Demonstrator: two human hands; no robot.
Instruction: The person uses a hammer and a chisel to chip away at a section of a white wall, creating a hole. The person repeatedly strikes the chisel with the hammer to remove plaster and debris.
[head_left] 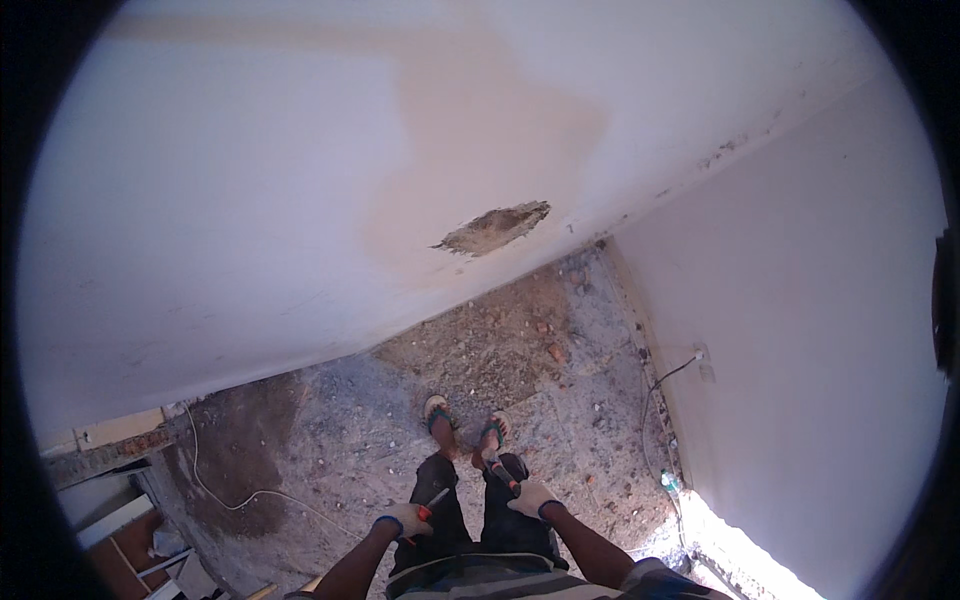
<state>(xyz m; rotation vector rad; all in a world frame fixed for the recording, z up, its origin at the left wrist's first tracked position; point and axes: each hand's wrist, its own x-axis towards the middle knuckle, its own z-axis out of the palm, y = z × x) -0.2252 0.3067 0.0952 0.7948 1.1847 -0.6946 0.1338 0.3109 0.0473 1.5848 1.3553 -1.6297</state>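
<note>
My left hand (406, 519), in a pale glove, is closed around the red handle of a chisel-like tool (436, 499). The tool's short metal end points up and to the right; its exact kind is hard to make out. My right hand (534, 498), also gloved, grips a hammer (508, 478) by its dark and orange handle. The hammer's head lies toward my feet, over my right leg. Both hands are held low in front of my thighs, apart from each other. Ahead, the white wall (250, 200) has a rough broken hole (495, 229) inside a damp, tan patch (480, 140).
Rubble and dust cover the floor (350, 430) around my sandalled feet. A pale cable (245, 500) snakes across the left side. On the right wall (780, 330), a dark cable (672, 372) hangs from a socket. Boards and frames (130, 540) lie at lower left.
</note>
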